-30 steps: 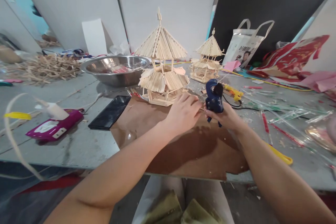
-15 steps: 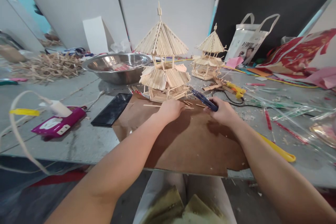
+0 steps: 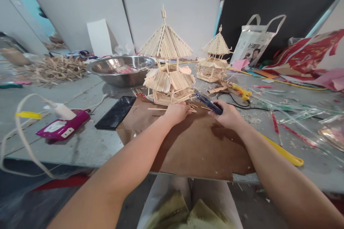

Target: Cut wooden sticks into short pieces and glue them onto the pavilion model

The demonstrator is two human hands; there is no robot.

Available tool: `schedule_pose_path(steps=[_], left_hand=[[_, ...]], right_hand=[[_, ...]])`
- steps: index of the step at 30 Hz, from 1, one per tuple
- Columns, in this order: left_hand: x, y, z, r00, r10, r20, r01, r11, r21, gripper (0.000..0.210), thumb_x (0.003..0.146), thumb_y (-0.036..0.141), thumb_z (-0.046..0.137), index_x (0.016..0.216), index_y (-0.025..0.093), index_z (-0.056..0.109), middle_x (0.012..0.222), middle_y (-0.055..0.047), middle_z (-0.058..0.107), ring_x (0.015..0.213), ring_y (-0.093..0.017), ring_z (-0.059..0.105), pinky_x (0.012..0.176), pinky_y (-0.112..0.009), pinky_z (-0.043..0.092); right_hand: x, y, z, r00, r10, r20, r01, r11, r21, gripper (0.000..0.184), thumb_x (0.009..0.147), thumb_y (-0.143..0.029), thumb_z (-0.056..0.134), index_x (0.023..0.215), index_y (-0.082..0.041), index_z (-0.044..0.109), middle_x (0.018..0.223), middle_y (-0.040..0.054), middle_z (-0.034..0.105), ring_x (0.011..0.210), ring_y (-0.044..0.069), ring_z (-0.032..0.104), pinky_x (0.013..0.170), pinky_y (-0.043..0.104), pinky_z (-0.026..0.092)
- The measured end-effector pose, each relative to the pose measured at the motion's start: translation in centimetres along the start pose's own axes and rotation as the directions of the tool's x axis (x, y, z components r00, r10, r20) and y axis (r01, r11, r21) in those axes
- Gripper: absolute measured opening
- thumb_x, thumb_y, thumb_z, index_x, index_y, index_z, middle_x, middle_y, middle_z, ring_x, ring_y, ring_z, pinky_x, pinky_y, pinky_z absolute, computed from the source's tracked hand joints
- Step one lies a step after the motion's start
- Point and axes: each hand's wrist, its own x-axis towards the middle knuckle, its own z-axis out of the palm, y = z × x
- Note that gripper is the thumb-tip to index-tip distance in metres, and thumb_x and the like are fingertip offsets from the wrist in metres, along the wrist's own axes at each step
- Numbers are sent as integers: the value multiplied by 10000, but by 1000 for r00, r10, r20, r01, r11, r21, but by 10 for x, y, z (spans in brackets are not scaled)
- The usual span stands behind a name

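My left hand (image 3: 176,112) is closed at the front of a pagoda model (image 3: 166,48) built from thin wooden sticks. From under its fingers a wooden stick (image 3: 156,109) juts out to the left, casting a shadow on the brown board (image 3: 193,150). My fingertips are partly hidden. A pair of blue-handled pliers (image 3: 208,102) is gripped in my right hand (image 3: 228,115), the jaws pointing toward the model's base. Between the hands lie several short sticks (image 3: 192,108).
A smaller stick pagoda (image 3: 213,61) and yellow glue gun (image 3: 243,93) stand behind right. A metal bowl (image 3: 120,78), stick heap (image 3: 59,69), phone (image 3: 116,112) and purple power strip (image 3: 63,127) occupy the left. A yellow-handled tool (image 3: 286,154) lies beside my right forearm.
The view has shifted very slightly. Both hands stay nearly in place, the left still on the stick and the right still around the pliers.
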Motion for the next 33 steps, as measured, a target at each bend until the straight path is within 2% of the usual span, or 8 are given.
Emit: schedule_pose_path(steps=[4,11,16,20,24,27,29,33], left_hand=[[2,3,1,1000,6,-14,-7,1000,-24,259,811,334,372,864,191,581,878,-56,611,810,-172,572,675,-267,407],[3,7,0,999,26,-27,-27,999,-30,212,785,199,380,864,129,564,808,-112,620,806,-217,585,681,-315,418],[4,6,4,998,23,-64,-27,998,-48,218,793,203,364,858,136,561,828,-111,616,786,-223,589,664,-329,424],[4,8,5,995,21,-102,-29,997,-73,233,805,220,349,842,134,563,846,-107,613,788,-212,581,690,-329,412],[2,13,-2,992,7,-125,-40,965,-260,233,798,234,364,864,150,570,839,-77,617,767,-169,561,675,-278,402],[-3,18,-13,990,58,-127,-109,888,-446,188,766,213,404,813,152,575,727,-28,595,664,-118,513,602,-221,374],[-6,20,-21,991,85,-107,-129,834,-536,175,755,230,418,739,142,568,640,-2,547,588,-95,456,540,-204,336],[-8,22,-30,996,78,-38,-84,773,-629,199,751,268,421,666,135,542,537,35,424,507,-72,345,480,-197,268]], right_hand=[[0,-1,-1,1000,-5,1,5,1000,3,349,669,-362,552,984,-213,532,834,40,638,704,189,580,616,289,418],[-1,-3,-1,999,18,-48,-17,1000,19,310,676,-333,533,961,-211,536,773,37,641,670,190,583,591,285,412],[-2,-4,-4,994,-3,-106,12,997,80,243,687,-299,501,905,-198,542,754,37,632,647,176,570,601,279,409],[-2,-5,-4,994,-9,-107,20,994,104,235,676,-287,509,889,-192,539,740,31,622,631,168,557,600,277,403],[-1,-6,-3,993,-5,-120,31,976,217,192,676,-277,517,841,-182,535,710,18,607,613,144,539,597,264,406],[-1,-10,-4,991,-21,-129,67,929,365,173,680,-285,528,812,-172,530,723,17,595,622,133,533,611,264,417],[-1,-13,-5,992,-48,-113,94,890,445,179,683,-294,538,808,-167,534,754,25,590,661,139,537,636,273,425],[-4,-20,-7,994,-81,-72,106,857,504,182,675,-287,563,811,-170,533,752,24,579,671,140,530,639,275,433]])
